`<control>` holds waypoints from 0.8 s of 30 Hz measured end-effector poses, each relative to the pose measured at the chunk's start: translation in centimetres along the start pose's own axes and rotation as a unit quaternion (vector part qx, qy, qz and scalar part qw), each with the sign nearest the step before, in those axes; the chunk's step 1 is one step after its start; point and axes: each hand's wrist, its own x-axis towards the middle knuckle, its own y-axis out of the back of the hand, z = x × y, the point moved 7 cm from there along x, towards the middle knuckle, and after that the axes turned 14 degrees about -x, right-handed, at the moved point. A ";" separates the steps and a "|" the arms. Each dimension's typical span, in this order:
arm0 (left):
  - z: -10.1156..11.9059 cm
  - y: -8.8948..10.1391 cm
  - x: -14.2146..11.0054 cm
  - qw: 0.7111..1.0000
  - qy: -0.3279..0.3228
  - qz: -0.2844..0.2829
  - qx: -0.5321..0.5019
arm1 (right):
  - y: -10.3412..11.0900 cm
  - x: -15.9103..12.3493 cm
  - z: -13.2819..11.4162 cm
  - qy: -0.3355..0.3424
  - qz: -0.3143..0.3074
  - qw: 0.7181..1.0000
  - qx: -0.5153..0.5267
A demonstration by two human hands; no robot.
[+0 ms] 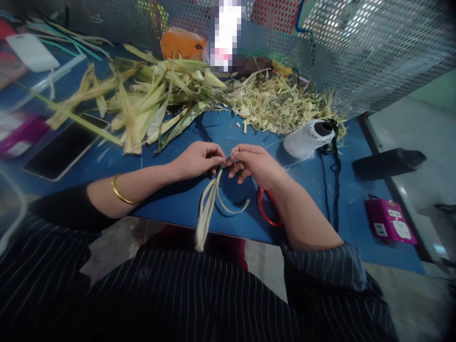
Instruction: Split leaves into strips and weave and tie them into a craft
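Observation:
Pale corn husk strips (207,209) hang down over the table's front edge, bunched at their top end. My left hand (199,159) pinches that top end between thumb and fingers. Close beside it, my right hand (252,164) has thumb and forefinger pinched on what looks like a fine thread, its other fingers loosely curled. The fingertips of both hands almost meet. A cone of white thread (301,139) lies tilted to the right, with loose thread trailing toward my right wrist. Red-handled scissors (261,209) lie partly hidden under my right forearm.
Corn husks (131,114) and a heap of shredded husk (278,102) line the back of the blue table (171,199), before a perforated metal screen (384,52). A phone (66,147) lies left. On the right are black cords (335,190), a black cylinder (386,164) and a purple packet (388,221).

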 end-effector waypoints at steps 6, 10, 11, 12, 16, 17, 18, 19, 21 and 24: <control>0.0 0.1 0.0 1.000 -0.010 0.009 -0.010 | 0.3 0.1 -0.1 0.018 0.015 0.999 0.044; -0.2 0.3 0.1 1.000 -0.005 0.017 -0.024 | 0.2 0.1 -0.5 0.042 0.028 0.999 0.017; -0.2 0.3 0.1 1.000 -0.005 0.016 -0.026 | 0.3 0.1 -0.6 0.052 0.038 0.998 0.006; -0.2 0.2 0.1 0.999 -0.005 0.015 -0.028 | 0.4 0.1 -0.7 0.061 0.049 0.997 -0.005; -0.3 0.3 0.1 0.999 -0.003 0.015 -0.041 | 1.0 0.1 -0.8 0.078 0.101 0.991 -0.042; -0.3 0.3 0.1 0.999 -0.001 0.016 -0.046 | 1.1 0.1 -0.9 0.084 0.109 0.989 -0.055; -0.3 0.3 0.1 0.998 0.001 0.018 -0.054 | 1.2 0.1 -0.9 0.091 0.114 0.987 -0.067; -0.3 0.4 0.1 0.998 0.004 0.019 -0.062 | 1.2 0.1 -1.0 0.100 0.118 0.985 -0.079; -0.2 0.3 0.1 0.997 0.010 0.015 -0.079 | 1.1 0.1 -1.1 0.122 0.118 0.980 -0.101; 0.0 0.0 0.0 0.996 0.015 0.007 -0.086 | 0.9 0.0 -1.3 0.147 0.118 0.975 -0.118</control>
